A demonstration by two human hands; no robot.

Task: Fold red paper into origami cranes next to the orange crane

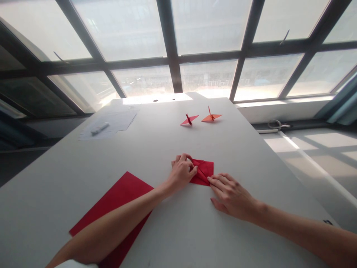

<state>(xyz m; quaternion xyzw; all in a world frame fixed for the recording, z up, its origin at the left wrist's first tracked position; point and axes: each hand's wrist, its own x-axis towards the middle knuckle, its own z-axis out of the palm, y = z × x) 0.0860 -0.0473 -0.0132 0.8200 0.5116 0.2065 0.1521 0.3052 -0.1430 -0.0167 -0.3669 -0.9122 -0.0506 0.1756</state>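
A folded piece of red paper point(205, 168) lies on the white table in front of me, its creases running diagonally across the top. My left hand point(182, 170) is closed at its left side, fingers curled over the edge and thumb resting on the folded layer; the fingertips partly hide that edge. At the lower right corner, the fingertips of my right hand point(229, 193) touch the paper. Those fingers are stretched out, with the thumb apart on the table. Under my left forearm is a larger flat sheet of red paper point(117, 197), partly covered by the arm.
Farther back on the white table point(156, 145) stand a red paper crane point(189, 119) and an orange paper crane point(212, 117). White sheets point(125, 118) lie at the back left, with a whitish tube-like object point(99, 128) on them. Large windows rise behind the table.
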